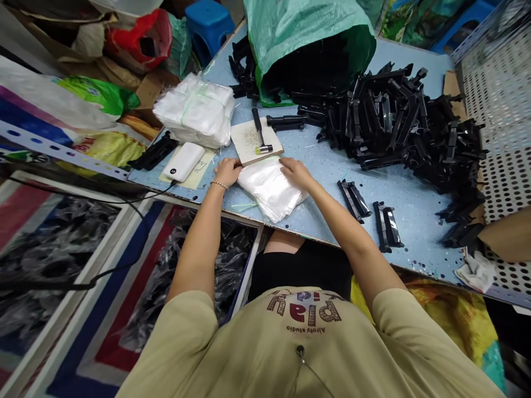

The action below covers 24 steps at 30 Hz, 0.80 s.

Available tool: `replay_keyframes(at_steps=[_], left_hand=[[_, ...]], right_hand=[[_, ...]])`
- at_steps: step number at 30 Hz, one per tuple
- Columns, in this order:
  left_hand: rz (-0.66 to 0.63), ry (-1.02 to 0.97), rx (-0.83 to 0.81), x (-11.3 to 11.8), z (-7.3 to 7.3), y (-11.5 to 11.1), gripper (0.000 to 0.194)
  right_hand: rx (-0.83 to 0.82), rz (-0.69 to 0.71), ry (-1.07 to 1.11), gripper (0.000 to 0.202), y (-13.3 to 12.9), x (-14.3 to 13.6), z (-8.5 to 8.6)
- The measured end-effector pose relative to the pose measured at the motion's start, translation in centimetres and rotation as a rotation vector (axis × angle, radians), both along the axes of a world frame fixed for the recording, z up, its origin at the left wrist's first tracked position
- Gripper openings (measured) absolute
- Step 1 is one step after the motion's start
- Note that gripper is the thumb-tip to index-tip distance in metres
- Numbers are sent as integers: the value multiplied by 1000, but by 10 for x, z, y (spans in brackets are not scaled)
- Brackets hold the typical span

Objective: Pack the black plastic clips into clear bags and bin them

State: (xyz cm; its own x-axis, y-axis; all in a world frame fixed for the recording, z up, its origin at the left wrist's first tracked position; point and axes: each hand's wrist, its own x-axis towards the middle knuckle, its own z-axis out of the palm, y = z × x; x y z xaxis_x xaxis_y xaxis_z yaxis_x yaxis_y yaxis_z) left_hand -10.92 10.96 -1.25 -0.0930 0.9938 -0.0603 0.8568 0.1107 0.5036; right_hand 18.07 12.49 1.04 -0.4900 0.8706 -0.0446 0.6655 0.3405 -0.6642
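Note:
A stack of clear plastic bags [271, 190] lies on the blue tabletop close to its front edge. At the stack's left side, my left hand [228, 172] is closed with its fingertips at the upper corner. My right hand [297, 173] grips the upper right side, fingers over the top and thumb not clearly visible. Just beyond the bags is a pale square block [244, 142], with a small hammer [259, 130] resting on it. Right of my right forearm lie two black plastic parts, a nearer one [388, 226] and another one [354, 201].
A large heap of black parts [385, 116] covers the back right, beside an open green sack [307, 33] holding more. Back left stands a tied bundle of plastic bags [197, 110]. A white power bank [183, 162] with a cable lies left. A perforated panel [498, 132] borders the right.

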Motion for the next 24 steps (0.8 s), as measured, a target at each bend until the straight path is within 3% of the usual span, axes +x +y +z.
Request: replay_keyframes(at_steps=[2,5,7,9,10,12,14,16,18,19,24], left_hand=[[27,-31,14,-4,1,-17,27],[137,-239,106,-11,0,-50,27],[272,-374,237,-10,2,-73,28],[328,-427,400,6,10,-93,29],[281,-432,466,21,15,-102,30],[70,-435,523,60,27,-112,26],[-173,-385,503,104,33,-112,20],[-296,-304,429,139,31,-103,12],[-313,-236,325,157,24,-91,4],[-307,-221,278,158,21,-86,11],[-204,-393,66,133,19,-75,16]], right_hand=[[1,-38,94,52,-13,19,1],[50,-107,189,50,-54,71,7],[118,-225,115,50,-92,114,12],[202,-433,-101,56,-131,152,14],[210,-522,-218,64,-147,168,14],[171,-626,-391,78,-172,189,9],[115,-663,-448,82,-183,200,3],[76,-702,-415,77,-185,206,-2],[17,-749,-289,71,-185,210,-2],[-35,-766,-175,68,-185,211,-1],[-459,-697,704,52,-189,184,6]])
